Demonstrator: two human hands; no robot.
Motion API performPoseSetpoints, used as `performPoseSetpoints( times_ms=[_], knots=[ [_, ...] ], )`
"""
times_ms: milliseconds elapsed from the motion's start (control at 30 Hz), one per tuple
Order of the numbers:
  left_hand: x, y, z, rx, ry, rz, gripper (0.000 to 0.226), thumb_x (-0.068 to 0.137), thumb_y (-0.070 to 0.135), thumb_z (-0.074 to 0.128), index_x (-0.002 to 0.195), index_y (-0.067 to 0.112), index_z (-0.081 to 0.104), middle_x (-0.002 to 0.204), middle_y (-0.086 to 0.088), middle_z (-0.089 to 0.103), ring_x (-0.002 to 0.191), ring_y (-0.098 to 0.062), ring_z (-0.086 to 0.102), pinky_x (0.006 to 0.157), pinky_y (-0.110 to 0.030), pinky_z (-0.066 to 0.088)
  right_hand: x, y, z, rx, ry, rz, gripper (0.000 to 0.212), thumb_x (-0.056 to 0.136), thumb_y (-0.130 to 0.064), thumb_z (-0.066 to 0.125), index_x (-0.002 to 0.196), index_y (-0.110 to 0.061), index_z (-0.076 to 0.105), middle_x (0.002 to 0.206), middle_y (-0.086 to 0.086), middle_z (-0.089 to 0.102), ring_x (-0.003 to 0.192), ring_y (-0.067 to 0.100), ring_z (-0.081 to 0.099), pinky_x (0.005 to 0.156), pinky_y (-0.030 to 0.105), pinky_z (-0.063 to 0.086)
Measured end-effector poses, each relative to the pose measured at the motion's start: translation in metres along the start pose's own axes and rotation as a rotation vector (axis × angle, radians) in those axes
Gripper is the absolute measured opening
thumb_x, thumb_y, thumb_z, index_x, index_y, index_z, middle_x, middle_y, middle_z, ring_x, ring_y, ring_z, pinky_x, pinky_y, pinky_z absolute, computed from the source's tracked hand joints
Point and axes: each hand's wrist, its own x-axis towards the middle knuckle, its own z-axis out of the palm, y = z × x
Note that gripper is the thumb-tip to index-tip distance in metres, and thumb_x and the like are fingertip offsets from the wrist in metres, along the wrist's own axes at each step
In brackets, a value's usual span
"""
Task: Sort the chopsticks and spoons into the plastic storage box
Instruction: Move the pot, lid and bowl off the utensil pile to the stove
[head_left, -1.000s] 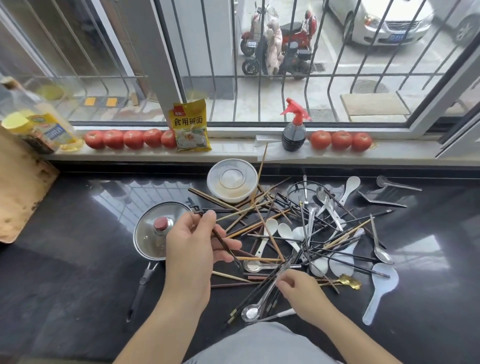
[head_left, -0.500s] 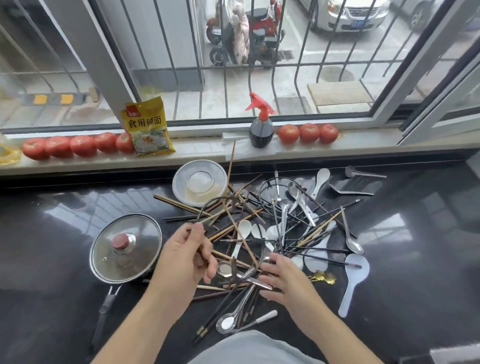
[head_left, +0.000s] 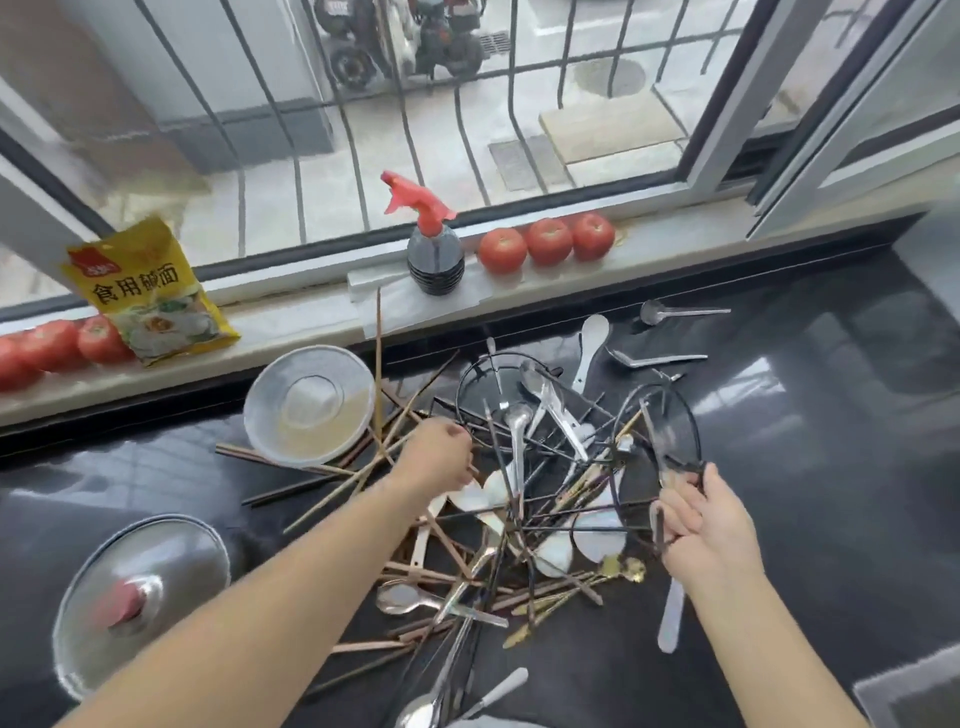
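A tangled pile of chopsticks and spoons (head_left: 524, 514) lies on the black counter: wooden and dark chopsticks, metal spoons, white spoons, gold ones. My left hand (head_left: 439, 457) reaches into the pile's far left side, its fingers curled down on chopsticks. At the pile's right edge, my right hand (head_left: 701, 519) grips dark, blurred utensils that stick up and away from me. A white paddle (head_left: 670, 618) lies under that wrist. I see no plastic storage box.
A clear bowl (head_left: 309, 405) stands behind the pile, and a black wire rack (head_left: 498, 374) lies within it. A pot lid (head_left: 140, 597) is at near left. The sill holds a spray bottle (head_left: 434, 254), tomatoes (head_left: 548, 241) and a yellow packet (head_left: 150, 296). Something pale (head_left: 909, 691) shows at bottom right.
The view has swung right and closer. My left hand moved from the near side to the pile's far side. My right hand moved right and lifted dark utensils.
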Motion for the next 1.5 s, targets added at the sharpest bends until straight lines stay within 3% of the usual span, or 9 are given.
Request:
performPoseSetpoints(
  times_ms=[100, 200, 300, 433, 600, 800, 1000, 1167, 1500],
  knots=[
    [0.052, 0.003, -0.002, 0.244, 0.12, 0.05, 0.028, 0.103, 0.024, 0.051, 0.088, 0.007, 0.068, 0.089, -0.017, 0.075, 0.078, -0.031, 0.073, 0.079, -0.046, 0.062, 0.008, -0.002, -0.006, 0.04, 0.006, 0.014, 0.04, 0.107, -0.04, 0.037, 0.075, -0.017, 0.042, 0.048, -0.008, 0.024, 0.032, 0.007, 0.02, 0.033, 0.019, 0.017],
    [0.077, 0.002, 0.002, 0.46, 0.168, 0.092, 0.031, 0.104, 0.032, 0.051, 0.103, 0.005, 0.067, 0.098, -0.014, 0.072, 0.09, -0.032, 0.068, 0.081, -0.04, 0.055, 0.014, 0.0, -0.011, 0.045, 0.031, 0.041, 0.04, 0.107, -0.04, 0.039, 0.075, -0.015, 0.044, 0.048, -0.008, 0.023, 0.032, 0.006, 0.02, 0.032, 0.019, 0.02],
    [0.091, 0.005, 0.013, 0.505, 0.172, 0.068, 0.031, 0.106, 0.034, 0.048, 0.11, 0.007, 0.062, 0.106, -0.014, 0.068, 0.097, -0.034, 0.065, 0.085, -0.041, 0.053, 0.02, 0.003, -0.014, 0.037, 0.074, 0.034, 0.039, 0.107, -0.038, 0.041, 0.077, -0.014, 0.045, 0.05, -0.008, 0.023, 0.033, 0.007, 0.02, 0.031, 0.021, 0.021],
    [0.101, 0.01, 0.02, 0.427, 0.216, 0.038, 0.024, 0.106, 0.028, 0.048, 0.103, 0.01, 0.063, 0.106, -0.015, 0.068, 0.099, -0.036, 0.065, 0.091, -0.045, 0.055, 0.032, 0.009, -0.017, -0.004, 0.128, 0.0, 0.038, 0.108, -0.036, 0.04, 0.078, -0.014, 0.045, 0.049, -0.007, 0.023, 0.033, 0.007, 0.02, 0.03, 0.022, 0.021],
    [0.085, 0.021, 0.023, 0.187, 0.247, 0.093, 0.022, 0.108, 0.031, 0.043, 0.1, 0.02, 0.06, 0.094, -0.003, 0.064, 0.093, -0.026, 0.063, 0.09, -0.043, 0.054, 0.032, 0.011, -0.012, 0.001, 0.126, 0.005, 0.039, 0.109, -0.036, 0.037, 0.078, -0.014, 0.045, 0.049, -0.007, 0.024, 0.032, 0.007, 0.02, 0.03, 0.022, 0.021],
    [0.048, 0.049, 0.017, -0.277, 0.122, 0.191, 0.026, 0.11, 0.02, 0.043, 0.102, -0.001, 0.056, 0.085, -0.012, 0.063, 0.074, -0.026, 0.061, 0.078, -0.048, 0.061, 0.026, 0.016, -0.008, 0.003, 0.113, -0.003, 0.04, 0.109, -0.036, 0.037, 0.077, -0.013, 0.045, 0.048, -0.007, 0.024, 0.032, 0.007, 0.021, 0.031, 0.022, 0.022],
    [0.017, 0.056, 0.007, 0.024, 0.193, 0.566, 0.022, 0.108, 0.024, 0.048, 0.091, 0.016, 0.059, 0.084, -0.004, 0.068, 0.076, -0.02, 0.062, 0.069, -0.038, 0.048, 0.016, 0.017, -0.006, 0.005, 0.118, -0.02, 0.038, 0.108, -0.035, 0.039, 0.078, -0.013, 0.045, 0.05, -0.007, 0.023, 0.033, 0.008, 0.021, 0.031, 0.022, 0.021],
    [-0.01, 0.05, -0.008, 0.122, 0.311, 0.826, 0.016, 0.105, 0.017, 0.057, 0.09, 0.013, 0.058, 0.078, -0.002, 0.063, 0.077, -0.024, 0.06, 0.073, -0.05, 0.05, 0.002, 0.016, -0.006, -0.012, 0.098, -0.032, 0.038, 0.108, -0.036, 0.04, 0.079, -0.013, 0.045, 0.052, -0.007, 0.022, 0.034, 0.007, 0.021, 0.033, 0.021, 0.021],
    [-0.068, 0.055, -0.007, -0.062, 0.314, 0.744, 0.023, 0.107, 0.022, 0.051, 0.086, 0.02, 0.059, 0.079, 0.004, 0.069, 0.073, -0.021, 0.061, 0.072, -0.039, 0.048, -0.018, 0.017, -0.022, -0.061, 0.086, -0.049, 0.036, 0.109, -0.036, 0.038, 0.079, -0.016, 0.042, 0.059, -0.006, 0.02, 0.039, 0.008, 0.019, 0.037, 0.022, 0.019]
  ],
)
